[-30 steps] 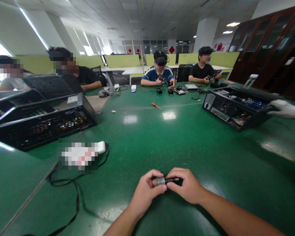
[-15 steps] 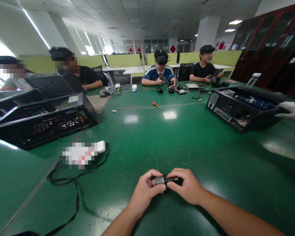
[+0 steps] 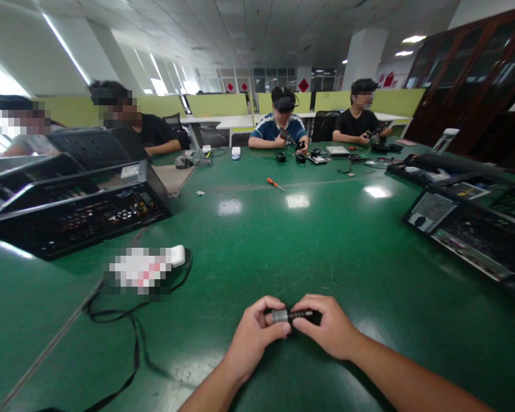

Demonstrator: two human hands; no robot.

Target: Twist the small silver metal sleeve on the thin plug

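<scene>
"Looking at the head view, what does the left hand [image 3: 253, 329] have?"

"It grasps the metal part [image 3: 280, 316] by its thick grey barrel, thumb on the near side, fingers on the far side."

"And the right hand [image 3: 332, 326]?"

"Curled about the thin dark shaft [image 3: 301, 314], thumb and forefinger either side. Whether it pinches the shaft or only surrounds it, I can't tell."

"So where is the metal part?"

"Between the two hands, over the near side of the green table [image 3: 283, 246], roughly level, shaft pointing right."

"What else is about?"

"Off to the left, a black strap [image 3: 136, 355] trails across the table, by a white box [image 3: 178, 256] and a blurred-out patch. Beyond those lies an open black case [image 3: 90, 223]; a second case [image 3: 467, 223] is at the right. An orange screwdriver [image 3: 272, 182] lies well apart, toward the far side."

"Any people?"

"Four, across the table. One in a blue shirt [image 3: 264, 134] holds a dark tool [image 3: 286, 136]."
</scene>
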